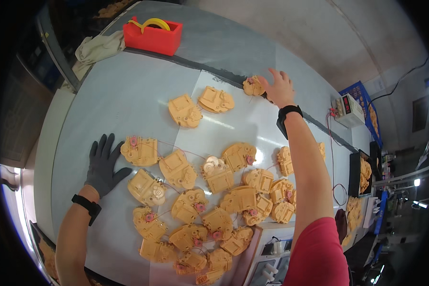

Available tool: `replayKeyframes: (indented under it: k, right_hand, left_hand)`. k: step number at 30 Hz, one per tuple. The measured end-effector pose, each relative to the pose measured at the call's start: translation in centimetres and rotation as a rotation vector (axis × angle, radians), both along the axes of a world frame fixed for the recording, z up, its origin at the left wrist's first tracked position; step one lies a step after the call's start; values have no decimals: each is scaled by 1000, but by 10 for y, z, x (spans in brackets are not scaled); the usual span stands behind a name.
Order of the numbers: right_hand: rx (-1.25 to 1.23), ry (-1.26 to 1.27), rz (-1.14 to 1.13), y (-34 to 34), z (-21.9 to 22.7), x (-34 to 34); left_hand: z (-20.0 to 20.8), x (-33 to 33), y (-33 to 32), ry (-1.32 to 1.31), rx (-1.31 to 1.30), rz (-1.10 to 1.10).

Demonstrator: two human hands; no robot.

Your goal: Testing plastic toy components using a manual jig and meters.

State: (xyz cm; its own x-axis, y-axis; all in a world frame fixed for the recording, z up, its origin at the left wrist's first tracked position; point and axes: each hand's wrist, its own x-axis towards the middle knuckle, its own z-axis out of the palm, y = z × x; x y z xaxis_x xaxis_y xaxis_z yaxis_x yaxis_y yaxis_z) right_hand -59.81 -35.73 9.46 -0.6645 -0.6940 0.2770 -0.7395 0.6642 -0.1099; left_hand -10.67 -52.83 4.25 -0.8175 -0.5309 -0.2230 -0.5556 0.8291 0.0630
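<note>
My left hand (104,164), in a grey glove, lies open on the table with its fingers spread. Beside its fingertips is a tan plastic housing (140,151) with a pink round part. My bare right hand (280,90) reaches to the far side, fingers apart. Its thumb is close to a small tan housing (253,86) by the dark strip; whether they touch I cannot tell. Two more tan housings, one with round gear-like shapes (186,111) and one beside it (216,100), lie mid-table. Many similar housings (217,223), several joined by thin wires, cover the near part.
A red tape dispenser (152,38) with yellow tape stands at the far left, next to a pale cloth (99,47). At right are a small power supply box (350,110) with red leads, a blue crate (360,93) and a black tray (362,174) of tan parts.
</note>
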Motion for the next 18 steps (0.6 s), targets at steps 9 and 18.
replayKeyframes:
  k: [9, 18]
  right_hand:
    - [82, -434, -84, 16, -58, -48]
    - [220, -389, 289, 60, -19, 54]
  left_hand:
    - [-3, 7, 0, -14, -18, 0]
    - [-1, -4, 1, -67, 3, 7]
